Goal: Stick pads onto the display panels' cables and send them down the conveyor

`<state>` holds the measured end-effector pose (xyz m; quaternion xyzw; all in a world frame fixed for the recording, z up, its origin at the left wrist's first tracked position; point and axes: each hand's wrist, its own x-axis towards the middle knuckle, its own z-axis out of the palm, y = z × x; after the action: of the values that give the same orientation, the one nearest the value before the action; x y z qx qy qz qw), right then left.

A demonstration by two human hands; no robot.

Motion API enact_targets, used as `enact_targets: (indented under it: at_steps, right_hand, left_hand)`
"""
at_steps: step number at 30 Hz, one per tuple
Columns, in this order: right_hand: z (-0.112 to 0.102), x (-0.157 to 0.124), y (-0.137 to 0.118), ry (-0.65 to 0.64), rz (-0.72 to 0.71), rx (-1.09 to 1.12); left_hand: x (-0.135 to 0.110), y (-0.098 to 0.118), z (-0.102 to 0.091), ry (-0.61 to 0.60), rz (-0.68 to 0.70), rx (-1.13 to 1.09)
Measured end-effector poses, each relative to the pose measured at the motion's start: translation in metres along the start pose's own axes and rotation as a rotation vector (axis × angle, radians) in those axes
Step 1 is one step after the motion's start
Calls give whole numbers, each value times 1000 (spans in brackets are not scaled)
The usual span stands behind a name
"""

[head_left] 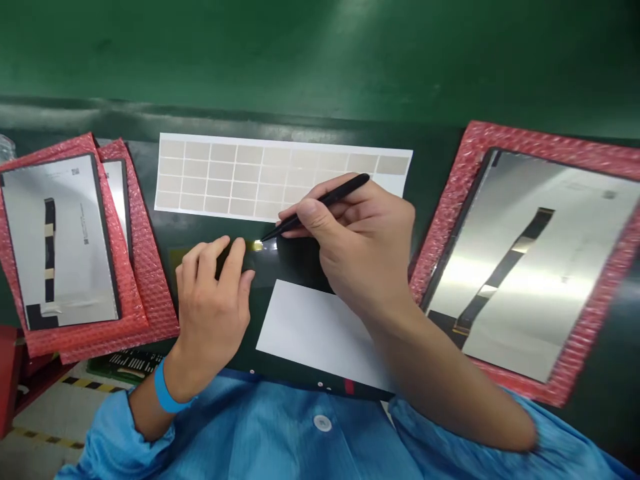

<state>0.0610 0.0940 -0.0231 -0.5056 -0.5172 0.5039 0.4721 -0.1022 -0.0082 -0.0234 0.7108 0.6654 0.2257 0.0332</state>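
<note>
A dark display panel (295,267) with a white sheet (315,327) on its near half lies in front of me on the green mat. My left hand (213,300) rests on the panel's left part, its fingers bent and pressing down near a small gold patch (257,245). My right hand (350,240) pinches black tweezers (320,203) like a pen, their tip touching that gold patch. Behind the hands lies a white backing sheet (280,175) with a grid of several beige stickers.
At the left, two red bubble-wrap pads (135,267) overlap, carrying grey panels (60,240) with dark ribbon cables. Another panel (530,267) on red bubble wrap (590,333) sits tilted at the right. A green wall rises behind. My blue sleeves and wrist strap (165,393) show below.
</note>
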Motion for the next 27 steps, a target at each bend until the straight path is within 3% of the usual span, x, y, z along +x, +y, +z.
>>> enact_targets:
  at_steps: [15,21,27]
  right_hand:
    - [1,6,2,-52,47,-55]
    - [0,6,3,17,75,7]
    - [-2,8,1,-40,63,-14]
  left_hand:
    - [1,-1,0,-31,-2,-39]
    - [0,-2,1,-31,-5,-51]
    - [0,-1,0,-30,1,-43]
